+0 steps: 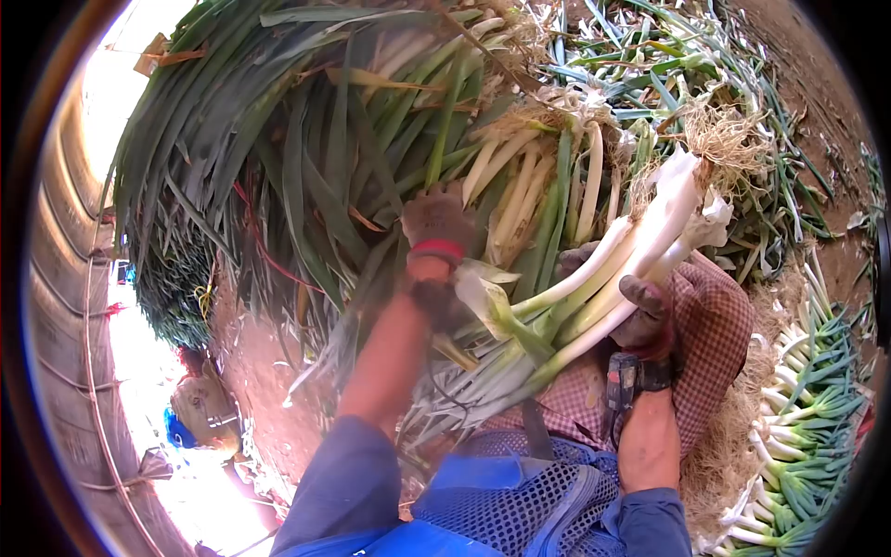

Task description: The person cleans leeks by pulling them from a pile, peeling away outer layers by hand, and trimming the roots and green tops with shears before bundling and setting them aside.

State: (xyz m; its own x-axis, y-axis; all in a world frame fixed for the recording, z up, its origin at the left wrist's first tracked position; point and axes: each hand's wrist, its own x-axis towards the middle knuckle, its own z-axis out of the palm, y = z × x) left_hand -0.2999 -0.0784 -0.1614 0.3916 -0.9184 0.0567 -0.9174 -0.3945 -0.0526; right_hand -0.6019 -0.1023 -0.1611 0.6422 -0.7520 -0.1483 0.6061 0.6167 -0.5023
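In a stained work glove, my right hand [643,314] is closed around a bundle of leeks [608,295]. Their white, rooted ends point up and to the right, while the green leaves trail down to the left over my lap. My left hand [438,223], also gloved and with a red cuff at the wrist, is slightly blurred against a big heap of leeks [316,139]. Its fingers look curled in among the leaves, and what they hold is hidden. Just right of it, pale stems of other leeks [520,190] lie with roots upward.
A row of trimmed leeks [798,427] lies on the ground to the right. Loose leaf scraps [650,56] cover the soil at the top. Cut roots [724,446] are piled beside my checked-cloth knee [715,320]. A person [202,408] is at the far left, near a ribbed wall [74,306].
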